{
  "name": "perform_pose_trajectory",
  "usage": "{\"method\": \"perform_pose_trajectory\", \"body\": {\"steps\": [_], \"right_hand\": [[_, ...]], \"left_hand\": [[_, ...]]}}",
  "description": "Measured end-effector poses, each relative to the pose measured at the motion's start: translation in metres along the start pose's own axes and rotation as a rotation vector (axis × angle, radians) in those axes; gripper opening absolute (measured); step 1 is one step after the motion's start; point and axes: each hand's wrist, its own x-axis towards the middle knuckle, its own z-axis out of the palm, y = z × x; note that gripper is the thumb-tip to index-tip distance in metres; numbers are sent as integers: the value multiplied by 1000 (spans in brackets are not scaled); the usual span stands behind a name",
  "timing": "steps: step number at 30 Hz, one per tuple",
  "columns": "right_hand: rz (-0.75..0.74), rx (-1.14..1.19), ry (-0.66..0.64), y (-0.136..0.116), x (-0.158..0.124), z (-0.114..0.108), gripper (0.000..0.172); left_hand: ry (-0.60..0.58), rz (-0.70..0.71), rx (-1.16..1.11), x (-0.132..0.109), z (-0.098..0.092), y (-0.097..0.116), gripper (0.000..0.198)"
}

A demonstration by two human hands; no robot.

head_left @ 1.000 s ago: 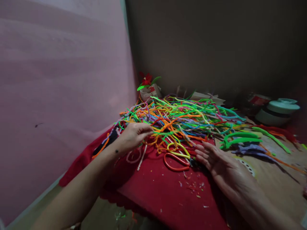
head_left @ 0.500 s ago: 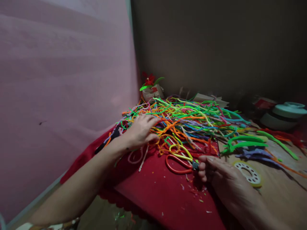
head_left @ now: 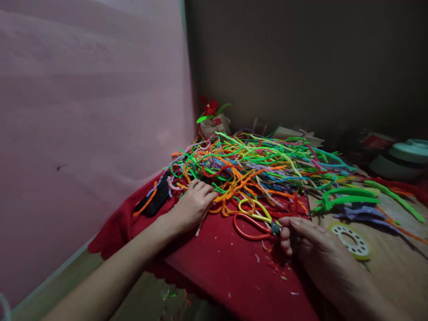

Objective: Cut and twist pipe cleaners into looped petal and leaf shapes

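Observation:
A large tangled heap of coloured pipe cleaners [head_left: 261, 156] covers the back of the red cloth [head_left: 214, 267]. At the heap's near left edge, my left hand [head_left: 197, 200] is closed with its fingers curled downward; whatever lies under the fingertips is hidden. A pale pipe cleaner end [head_left: 199, 228] pokes out below that hand. My right hand [head_left: 310, 243] is closed around the blade end of a pair of scissors [head_left: 252, 237]. The red and yellow handle loops point left, over the cloth, and the blades are hidden in the hand.
Left of the heap lies a black phone-like object [head_left: 155, 199]. A yellow-and-white ring-shaped spool [head_left: 351, 240], green pipe-cleaner leaves [head_left: 347, 198] and a lidded pot [head_left: 401, 158] are on the right. A red pipe-cleaner flower [head_left: 210, 108] stands at the back by the pink wall [head_left: 93, 125].
My left hand has drawn back and down from the heap, and its fingers have curled, uncovering the black object. My right hand still grips the scissors in nearly the same place.

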Motion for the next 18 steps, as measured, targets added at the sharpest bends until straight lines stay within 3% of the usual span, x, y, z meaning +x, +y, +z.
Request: {"method": "perform_pose_trajectory", "body": {"steps": [5, 9, 10, 14, 16, 18], "right_hand": [[3, 1, -5, 0, 0, 1, 20], [8, -12, -11, 0, -1, 2, 21], [8, -16, -9, 0, -1, 2, 21], [-8, -22, -12, 1, -1, 1, 20], [-6, -16, -21, 1, 0, 1, 20], [3, -12, -33, 0, 1, 1, 21]], "left_hand": [[2, -104, -201, 0, -5, -1, 29], [154, -363, -311, 15, -8, -18, 28], [150, -386, -282, 20, -8, -22, 23], [-88, -356, -220, 37, 0, -33, 23], [-102, -372, -213, 41, 1, -34, 18], [-33, -413, -192, 41, -1, -34, 16]]}}
